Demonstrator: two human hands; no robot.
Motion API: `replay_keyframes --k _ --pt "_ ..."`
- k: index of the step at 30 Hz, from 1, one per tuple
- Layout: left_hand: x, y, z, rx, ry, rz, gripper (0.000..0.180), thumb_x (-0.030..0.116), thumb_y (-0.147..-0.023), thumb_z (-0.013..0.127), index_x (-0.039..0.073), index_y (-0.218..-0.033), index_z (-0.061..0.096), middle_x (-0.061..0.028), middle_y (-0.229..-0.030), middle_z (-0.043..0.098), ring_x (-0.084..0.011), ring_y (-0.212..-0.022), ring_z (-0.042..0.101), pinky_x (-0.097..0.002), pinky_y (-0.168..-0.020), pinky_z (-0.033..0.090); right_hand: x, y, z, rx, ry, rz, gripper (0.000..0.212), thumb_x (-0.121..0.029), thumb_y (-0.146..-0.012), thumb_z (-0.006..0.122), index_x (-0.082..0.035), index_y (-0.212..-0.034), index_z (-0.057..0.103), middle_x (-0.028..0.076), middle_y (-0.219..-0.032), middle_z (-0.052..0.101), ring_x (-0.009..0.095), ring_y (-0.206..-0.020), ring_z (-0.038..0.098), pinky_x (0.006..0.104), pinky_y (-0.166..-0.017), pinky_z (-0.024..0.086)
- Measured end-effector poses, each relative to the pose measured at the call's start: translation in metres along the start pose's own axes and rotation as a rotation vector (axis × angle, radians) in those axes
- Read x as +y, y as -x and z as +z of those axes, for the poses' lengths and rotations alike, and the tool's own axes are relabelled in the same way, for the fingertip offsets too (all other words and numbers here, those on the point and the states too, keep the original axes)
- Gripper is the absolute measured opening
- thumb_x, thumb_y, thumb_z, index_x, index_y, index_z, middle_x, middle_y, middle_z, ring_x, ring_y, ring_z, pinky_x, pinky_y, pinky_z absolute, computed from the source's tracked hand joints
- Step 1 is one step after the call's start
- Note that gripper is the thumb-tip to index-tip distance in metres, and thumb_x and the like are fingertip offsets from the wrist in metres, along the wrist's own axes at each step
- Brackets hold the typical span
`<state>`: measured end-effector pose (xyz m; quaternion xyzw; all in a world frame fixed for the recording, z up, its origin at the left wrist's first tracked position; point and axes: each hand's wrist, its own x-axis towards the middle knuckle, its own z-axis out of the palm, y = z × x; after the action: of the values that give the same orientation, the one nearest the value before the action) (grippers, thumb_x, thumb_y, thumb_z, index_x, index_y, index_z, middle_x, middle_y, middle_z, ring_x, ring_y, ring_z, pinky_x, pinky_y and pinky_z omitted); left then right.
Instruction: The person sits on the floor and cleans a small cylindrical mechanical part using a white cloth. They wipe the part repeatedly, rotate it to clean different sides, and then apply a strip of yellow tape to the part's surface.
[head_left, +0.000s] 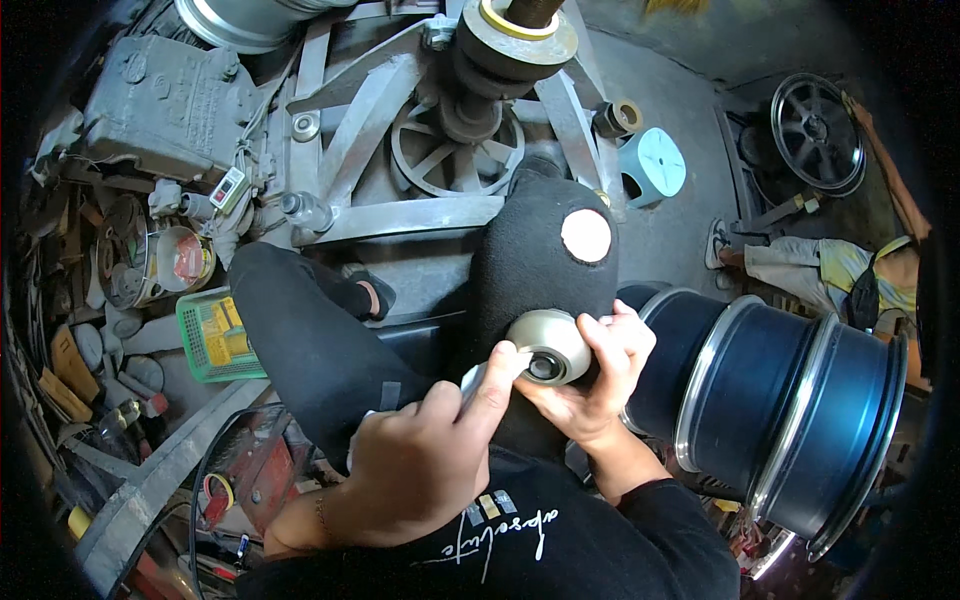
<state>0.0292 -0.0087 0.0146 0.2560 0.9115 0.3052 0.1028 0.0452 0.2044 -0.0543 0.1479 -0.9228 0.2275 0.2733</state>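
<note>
My right hand (600, 372) grips a rounded, dull metal cap (548, 336) with a dark ringed recess in its middle, fingers around its right side. The cap rests against my black-trousered thigh. My left hand (430, 460) is closed around a whitish cloth-like piece (472, 380), mostly hidden by the fingers. Its index finger stretches out and presses at the cap's near-left edge beside the recess. A pale round patch (585, 236) shows on the trouser knee beyond the cap.
Blue wheel rims (740, 390) lie close on my right. Ahead stands a metal frame (410, 220) with a shaft. A light-blue stool (655, 165) is beyond. On the left are a green basket (190, 350) and cluttered parts. At the far right, a person (850, 270) touches a dark wheel (818, 130).
</note>
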Motion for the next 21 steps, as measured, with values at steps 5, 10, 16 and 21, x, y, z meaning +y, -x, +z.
replay_keyframes --k 5,10,16,21 --pt "0.003 0.005 0.012 -0.008 0.152 -0.001 0.06 0.009 -0.083 0.065 0.008 -0.142 0.055 -0.0041 -0.067 0.046 -0.0186 -0.043 0.055 -0.0338 -0.041 0.048 -0.002 0.0 0.005 0.106 -0.037 0.066 0.084 -0.039 -0.058 0.096 -0.004 -0.124 0.056 0.011 -0.101 0.052 0.028 -0.093 0.051 0.0511 -0.095 0.043" --pt "0.001 0.006 0.024 0.095 0.204 0.022 0.057 0.007 -0.083 0.065 0.006 -0.14 0.057 -0.0043 -0.068 0.045 -0.0193 -0.044 0.055 -0.0334 -0.042 0.048 0.001 -0.009 -0.009 -0.031 -0.068 0.06 0.087 -0.039 -0.058 0.095 -0.003 -0.126 0.055 0.01 -0.097 0.053 0.029 -0.09 0.052 0.0507 -0.095 0.042" --pt "0.0 0.001 0.013 0.067 0.126 0.053 0.058 0.008 -0.081 0.066 0.009 -0.139 0.059 -0.0033 -0.068 0.043 -0.0179 -0.044 0.055 -0.0325 -0.041 0.046 0.009 -0.042 -0.046 -0.407 -0.039 0.068 0.073 -0.034 -0.062 0.089 -0.011 -0.128 0.067 0.001 -0.083 0.053 0.023 -0.085 0.05 0.05 -0.096 0.041" --pt "0.0 -0.002 0.0 0.038 0.027 0.107 0.055 0.01 -0.081 0.066 0.009 -0.136 0.062 -0.0022 -0.067 0.043 -0.0157 -0.045 0.053 -0.0321 -0.041 0.045 0.009 -0.037 -0.046 -0.366 -0.003 -0.052 0.071 -0.038 -0.062 0.089 -0.003 -0.12 0.069 0.004 -0.083 0.054 0.023 -0.08 0.053 0.0508 -0.1 0.04"
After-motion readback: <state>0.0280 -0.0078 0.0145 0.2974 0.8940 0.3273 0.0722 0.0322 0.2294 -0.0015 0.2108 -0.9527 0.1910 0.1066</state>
